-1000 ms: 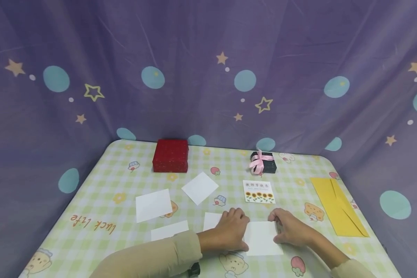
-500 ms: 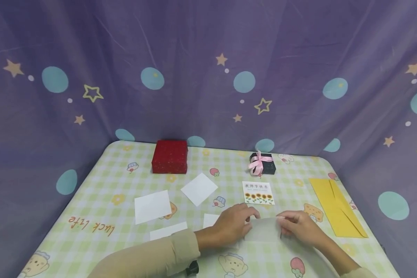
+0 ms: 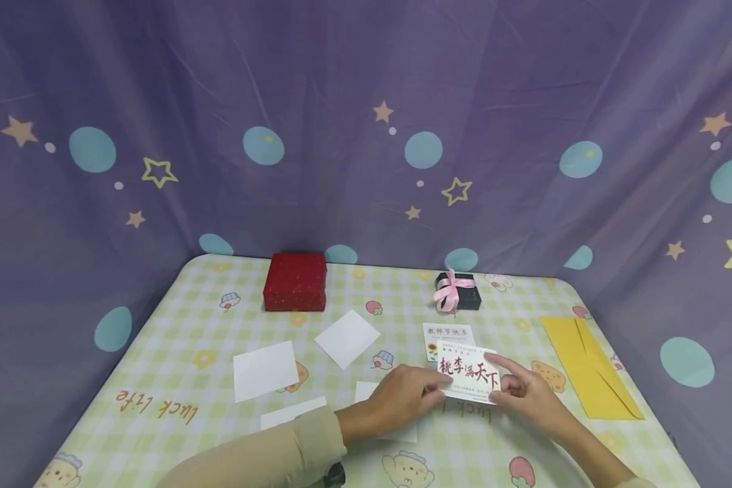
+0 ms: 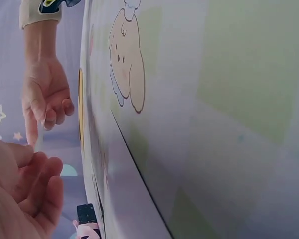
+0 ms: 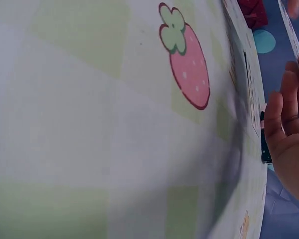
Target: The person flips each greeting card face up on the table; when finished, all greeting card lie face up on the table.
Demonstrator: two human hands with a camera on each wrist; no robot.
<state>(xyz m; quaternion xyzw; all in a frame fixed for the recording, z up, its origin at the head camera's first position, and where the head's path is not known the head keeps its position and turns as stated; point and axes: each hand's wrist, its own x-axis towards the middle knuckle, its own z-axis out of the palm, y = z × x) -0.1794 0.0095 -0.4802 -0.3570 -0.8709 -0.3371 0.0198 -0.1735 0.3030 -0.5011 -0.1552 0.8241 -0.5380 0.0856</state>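
A white card (image 3: 468,371) printed with red Chinese characters is raised off the table, its printed side tilted up. My left hand (image 3: 396,401) pinches its left edge, and my right hand (image 3: 533,403) holds the right edge between thumb and fingers. Behind it, partly covered in the head view, lies a sunflower card (image 3: 446,331). Under my left forearm and hand another white card (image 3: 366,391) shows in part. In the right wrist view the held card (image 5: 289,30) appears edge-on at my right fingers (image 5: 290,94).
More blank white cards lie at the left: one card (image 3: 265,371), a turned card (image 3: 348,339) and a partly hidden card (image 3: 294,410). A red box (image 3: 295,282) and a black gift box (image 3: 468,296) with pink ribbon stand behind. A yellow envelope (image 3: 592,369) lies right.
The card lay blank side up between both hands. It has been lifted and turned over, so its red characters now show, and it has moved slightly away from me.
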